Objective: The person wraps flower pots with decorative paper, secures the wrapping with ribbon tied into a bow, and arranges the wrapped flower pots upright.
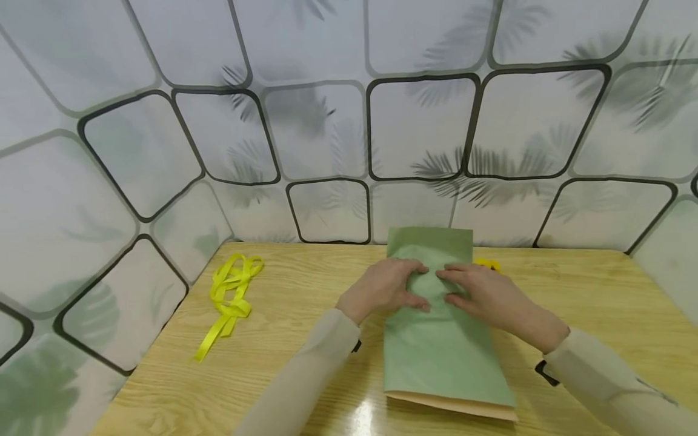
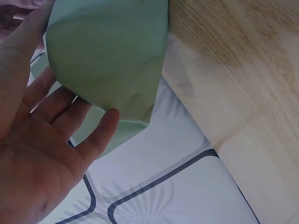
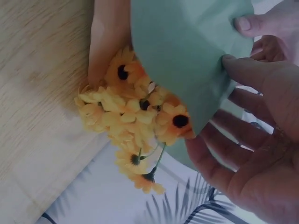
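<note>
"So, where's the green paper?"

"On the bench point(image 1: 305, 363), dead ahead. It's the paper wrap point(image 1: 444, 357), standing tall with its narrow top at twelve o'clock and its mouth gaping slightly at six, showing a peach inner side."

"Anything in it?"

"Yes, flowers point(image 3: 140, 112), yellow with dark centres. The right wrist view has them spilling from one side, tucked between the green upper layer and the peach one, some green stems showing. From overhead, only a bit of yellow peeps out at the wrap's one o'clock. How much lies deeper inside, I can't tell."

"And the hands?"

"Left hand point(image 1: 384, 283) at the wrap's ten o'clock, half open, fingers spread and gently bent, touching the paper. Right hand point(image 1: 485, 295) at two, much the same, thumb and forefinger resting on the front. They face each other, a small gap between."

"Anything else?"

"Yellow ribbon point(image 1: 233, 307) at nine o'clock, loosely looped on the bench, well apart from the wrap."
</note>
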{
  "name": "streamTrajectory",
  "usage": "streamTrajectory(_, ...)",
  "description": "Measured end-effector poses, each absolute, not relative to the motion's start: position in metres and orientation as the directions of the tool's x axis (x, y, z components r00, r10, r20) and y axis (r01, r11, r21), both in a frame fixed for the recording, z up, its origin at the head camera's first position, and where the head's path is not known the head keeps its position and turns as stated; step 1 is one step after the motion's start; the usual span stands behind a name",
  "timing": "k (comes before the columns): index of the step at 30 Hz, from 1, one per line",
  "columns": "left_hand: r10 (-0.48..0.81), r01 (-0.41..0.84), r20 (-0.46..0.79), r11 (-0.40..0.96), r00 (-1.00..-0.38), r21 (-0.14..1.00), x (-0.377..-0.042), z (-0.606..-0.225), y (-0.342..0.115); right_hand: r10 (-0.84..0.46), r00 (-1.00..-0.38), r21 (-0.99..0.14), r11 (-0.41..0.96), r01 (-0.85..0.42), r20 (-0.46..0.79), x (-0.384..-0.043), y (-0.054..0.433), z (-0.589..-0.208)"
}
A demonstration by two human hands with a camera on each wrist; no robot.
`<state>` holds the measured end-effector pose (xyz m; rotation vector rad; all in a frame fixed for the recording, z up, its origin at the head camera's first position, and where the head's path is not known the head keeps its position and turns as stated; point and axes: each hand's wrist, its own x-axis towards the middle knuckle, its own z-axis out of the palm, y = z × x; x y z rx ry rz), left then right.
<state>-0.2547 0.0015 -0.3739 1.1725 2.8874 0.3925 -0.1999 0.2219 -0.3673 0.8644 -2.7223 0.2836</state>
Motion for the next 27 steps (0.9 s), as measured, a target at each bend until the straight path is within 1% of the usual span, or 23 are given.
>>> streamTrajectory(2, 0.690, 0.690, 0.094, 0.686, -0.718, 0.232, -0.254, -0.373, 0.002, -0.523, -0.765, -0.064, 0.809, -0.584, 0.377, -0.196, 0.219, -0.366)
streamTrajectory(4, 0.690, 0.689, 0.094, 0.685, -0.718, 0.237, -0.254, -0.373, 0.001, -0.516, -0.729, -0.042, 0.803, -0.594, 0.449, -0.191, 0.215, -0.365)
streamTrajectory(6, 0.684, 0.683, 0.094, 0.691, -0.724, 0.236, -0.253, -0.372, 0.001, -0.517, -0.699, -0.030, 0.793, -0.608, 0.495, -0.187, 0.211, -0.363)
streamTrajectory(7, 0.680, 0.680, 0.093, 0.696, -0.727, 0.231, -0.253, -0.372, 0.001, -0.520, -0.693, -0.033, 0.788, -0.615, 0.499, -0.187, 0.210, -0.362)
streamTrajectory(9, 0.674, 0.677, 0.098, 0.703, -0.732, 0.220, -0.253, -0.372, 0.000, -0.526, -0.701, -0.052, 0.781, -0.622, 0.482, -0.187, 0.207, -0.361)
streamTrajectory(14, 0.679, 0.684, 0.106, 0.702, -0.727, 0.196, -0.254, -0.371, 0.002, -0.518, -0.743, -0.077, 0.797, -0.599, 0.423, -0.191, 0.206, -0.365)
streamTrajectory(18, 0.679, 0.687, 0.113, 0.702, -0.725, 0.188, -0.254, -0.372, 0.002, -0.518, -0.744, -0.062, 0.802, -0.594, 0.423, -0.194, 0.206, -0.371)
streamTrajectory(27, 0.688, 0.696, 0.111, 0.699, -0.717, 0.162, -0.253, -0.369, 0.002, -0.529, -0.738, -0.054, 0.797, -0.602, 0.419, -0.196, 0.208, -0.370)
